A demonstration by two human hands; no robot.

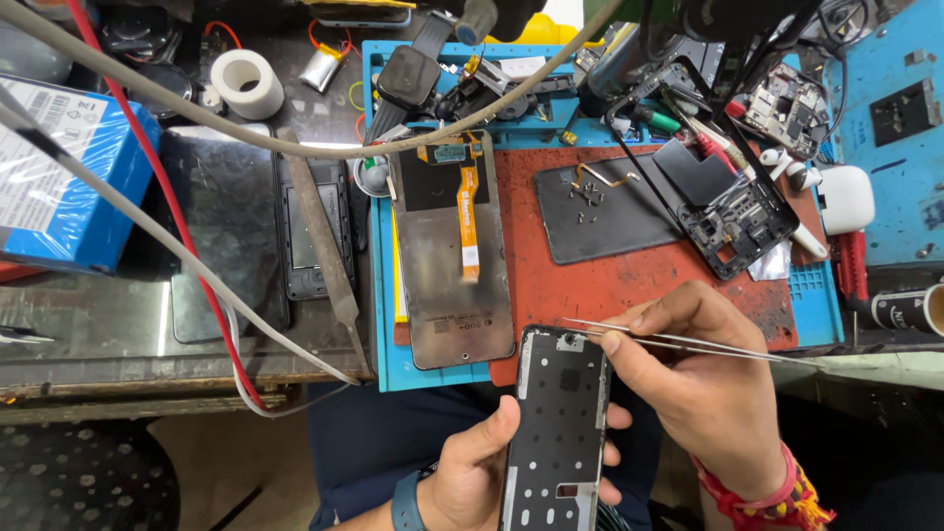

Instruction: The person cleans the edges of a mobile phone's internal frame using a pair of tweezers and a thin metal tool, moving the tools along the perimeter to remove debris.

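At the lower centre of the frame the left hand (472, 472) is cradling a stripped phone mid-frame (559, 428) from below, its fingers wrapping round the back and its thumb pressing on the left edge, so the dark, hole-punched frame is standing with its long axis running almost straight up and down the picture, camera end uppermost. The right hand (698, 393) is sitting just to the right of that frame, its fingers pinching a pair of fine metal tweezers (678, 342) near their front. The tweezers are lying nearly level across the picture, at right angles to the frame's long axis, with the tips pointing left and hovering right over the frame's upper right corner; whether the tips are gripping anything is too small to tell. The right hand is therefore the nearer one to that top corner, while the left is only steadying the lower half. Above both hands, on the red mat (629, 280) on the counter, a detached display panel (450, 251) with an orange flex cable is lying face down, well apart from the tweezer tips.
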